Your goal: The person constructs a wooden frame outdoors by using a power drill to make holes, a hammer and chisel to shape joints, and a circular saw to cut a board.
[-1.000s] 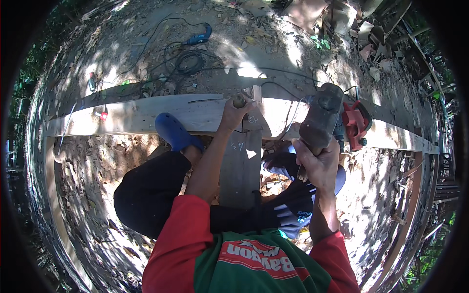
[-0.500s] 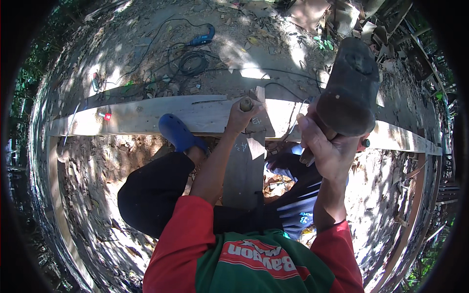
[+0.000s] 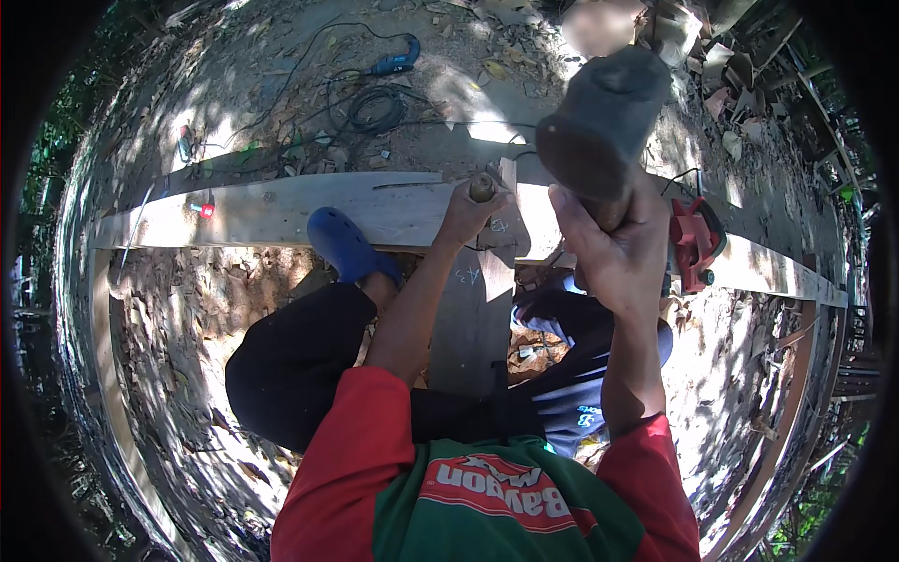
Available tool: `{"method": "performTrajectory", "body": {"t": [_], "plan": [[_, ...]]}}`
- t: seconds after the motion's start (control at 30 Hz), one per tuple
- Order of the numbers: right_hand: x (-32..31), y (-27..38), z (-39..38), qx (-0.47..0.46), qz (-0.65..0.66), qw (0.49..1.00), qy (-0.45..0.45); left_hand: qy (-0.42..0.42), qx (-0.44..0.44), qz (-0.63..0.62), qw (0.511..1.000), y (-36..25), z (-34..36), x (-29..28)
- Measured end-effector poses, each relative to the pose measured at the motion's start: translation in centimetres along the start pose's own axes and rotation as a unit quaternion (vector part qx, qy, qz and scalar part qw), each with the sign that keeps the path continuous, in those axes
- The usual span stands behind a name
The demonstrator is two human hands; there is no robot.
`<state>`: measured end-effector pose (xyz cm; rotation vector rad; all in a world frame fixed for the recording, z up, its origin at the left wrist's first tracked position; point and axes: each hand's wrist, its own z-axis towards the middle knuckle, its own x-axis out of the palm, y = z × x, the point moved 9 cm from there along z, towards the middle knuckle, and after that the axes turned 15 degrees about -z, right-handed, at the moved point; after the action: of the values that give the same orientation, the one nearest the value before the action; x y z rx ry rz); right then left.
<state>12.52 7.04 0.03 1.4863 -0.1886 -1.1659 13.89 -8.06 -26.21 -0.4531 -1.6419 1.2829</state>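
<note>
My left hand (image 3: pixel 459 217) is closed round the upright wooden handle of a chisel (image 3: pixel 481 188); its blade is hidden below the fingers. It rests over a dark plank (image 3: pixel 465 328) with chalk marks, which runs toward me and meets a long pale beam (image 3: pixel 309 211) lying crosswise. Raised to the right, my right hand (image 3: pixel 626 258) grips a mallet (image 3: pixel 599 122) by its short handle. The mallet's dark, thick head is large in view, above and to the right of the chisel, apart from it.
A red power tool (image 3: pixel 691 245) sits on the beam at the right. On the ground beyond lie a blue drill (image 3: pixel 395 63) and a coiled black cable (image 3: pixel 375 109). A small red item (image 3: pixel 205 211) lies on the beam's left part, near my blue clog (image 3: pixel 337 242).
My right hand has swung the mallet leftward, toward the chisel, uncovering the red power tool behind. The left hand has barely shifted and keeps its grip on the chisel.
</note>
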Motion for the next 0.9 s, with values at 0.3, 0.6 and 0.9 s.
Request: {"method": "performTrajectory", "body": {"t": [0.3,0.6,0.9], "plan": [[5.1,-11.5,1.2,0.097,-0.240,0.958,0.121,0.047,-0.041,-0.047,0.997,1.9,0.3,1.0],[-15.2,13.7,3.7,-0.209,0.139,0.959,-0.131,0.061,-0.131,0.078,0.986,3.5,0.9,0.2],[8.3,-15.8,0.0,0.126,-0.232,0.959,0.100,0.106,-0.035,-0.002,0.994,0.5,-0.3,2.7]]}}
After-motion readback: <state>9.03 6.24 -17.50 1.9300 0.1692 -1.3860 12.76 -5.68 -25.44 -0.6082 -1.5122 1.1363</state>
